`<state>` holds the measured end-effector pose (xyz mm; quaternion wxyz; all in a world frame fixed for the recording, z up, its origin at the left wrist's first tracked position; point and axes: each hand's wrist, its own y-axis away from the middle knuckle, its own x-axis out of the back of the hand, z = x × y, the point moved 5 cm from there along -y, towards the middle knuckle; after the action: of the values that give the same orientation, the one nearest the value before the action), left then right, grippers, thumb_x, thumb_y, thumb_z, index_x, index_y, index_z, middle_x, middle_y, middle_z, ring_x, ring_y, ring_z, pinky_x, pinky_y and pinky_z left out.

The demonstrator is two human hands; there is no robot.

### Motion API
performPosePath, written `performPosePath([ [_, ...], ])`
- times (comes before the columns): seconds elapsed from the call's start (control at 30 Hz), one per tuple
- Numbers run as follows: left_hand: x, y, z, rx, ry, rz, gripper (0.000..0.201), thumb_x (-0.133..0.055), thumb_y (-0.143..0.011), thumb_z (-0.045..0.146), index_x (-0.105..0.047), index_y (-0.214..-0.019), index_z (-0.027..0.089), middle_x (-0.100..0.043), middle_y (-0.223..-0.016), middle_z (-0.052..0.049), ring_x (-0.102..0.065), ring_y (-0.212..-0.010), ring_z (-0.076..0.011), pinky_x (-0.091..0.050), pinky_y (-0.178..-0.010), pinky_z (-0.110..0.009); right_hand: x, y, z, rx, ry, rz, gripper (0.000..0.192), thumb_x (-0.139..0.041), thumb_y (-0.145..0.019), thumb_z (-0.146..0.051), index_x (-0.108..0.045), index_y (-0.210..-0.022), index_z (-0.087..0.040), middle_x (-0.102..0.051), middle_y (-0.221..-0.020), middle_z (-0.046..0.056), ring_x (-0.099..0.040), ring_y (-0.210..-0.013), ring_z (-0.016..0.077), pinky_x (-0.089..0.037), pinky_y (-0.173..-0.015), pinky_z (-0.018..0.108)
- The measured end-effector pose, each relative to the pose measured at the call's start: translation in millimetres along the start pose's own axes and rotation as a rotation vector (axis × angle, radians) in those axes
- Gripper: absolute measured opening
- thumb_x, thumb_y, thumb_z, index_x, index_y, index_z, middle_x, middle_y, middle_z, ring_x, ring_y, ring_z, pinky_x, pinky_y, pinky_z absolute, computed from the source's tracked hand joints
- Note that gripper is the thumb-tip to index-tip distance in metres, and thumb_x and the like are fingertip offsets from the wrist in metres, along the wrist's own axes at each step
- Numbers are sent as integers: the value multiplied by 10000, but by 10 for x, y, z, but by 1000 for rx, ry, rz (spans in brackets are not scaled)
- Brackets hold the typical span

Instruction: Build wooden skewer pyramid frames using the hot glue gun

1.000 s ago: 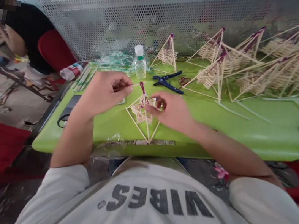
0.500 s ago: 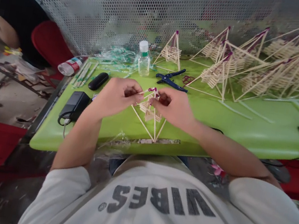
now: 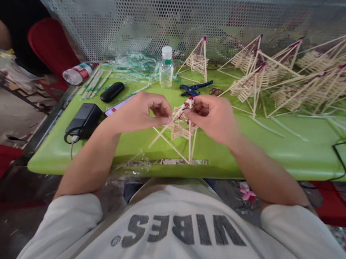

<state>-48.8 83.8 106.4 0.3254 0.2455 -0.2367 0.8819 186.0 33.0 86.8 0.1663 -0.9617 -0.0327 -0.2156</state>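
Between my hands stands a small pyramid frame of thin wooden sticks, with a stacked lattice of short sticks inside and a dark purple band around its top. My right hand is closed at the top, thumb and fingers pinching the frame by the band. From the left, my left hand pinches a slanting stick of the same frame between thumb and fingertips. Just behind lie dark blue pliers and a few loose purple bands.
Finished-looking stick pyramids crowd the green table's right rear. A clear bottle stands at the back, near plastic wrappers. On the left are a black case, a power bank and a phone. A person sits far left.
The frame has shifted slightly right and turned, and one stick now slants down to the left. My left fingers have moved down along it, while the right hand stays at the top.
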Motion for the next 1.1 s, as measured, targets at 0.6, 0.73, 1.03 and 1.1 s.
performPosePath([
  [0.6,44,-31,-87,-89,51,160,207,-954,-888,374,-818,-912,220,-838,-859,-39,-743,-748,-160,-624,-726,-308,476,279,-364,60,-64,24,250,-1048,-949,-392,-857,-929,-231,-745,-765,7,-677,-673,166,-522,-608,329],
  [0.73,56,-63,-192,-84,75,213,177,-950,-870,336,-801,-885,242,-828,-824,-25,-721,-694,-158,-615,-688,-315,877,421,-543,119,8,186,211,-1102,-886,-299,-911,-940,-226,-757,-741,2,-670,-621,142,-506,-542,310],
  [1.03,26,-98,-240,-81,47,219,161,-932,-862,328,-813,-886,222,-828,-816,-33,-717,-688,-151,-594,-673,-306,2291,987,-201,-23,438,551,186,-1054,-967,-211,-942,-1108,-166,-823,-935,102,-764,-788,107,-616,-760,313],
  [1.1,22,-104,-243,-70,33,218,153,-922,-862,329,-815,-884,223,-826,-815,-34,-722,-695,-154,-594,-676,-306,2628,1104,35,-90,526,612,148,-1004,-1008,-166,-923,-1125,-126,-857,-1022,182,-774,-816,107,-598,-764,312],
])
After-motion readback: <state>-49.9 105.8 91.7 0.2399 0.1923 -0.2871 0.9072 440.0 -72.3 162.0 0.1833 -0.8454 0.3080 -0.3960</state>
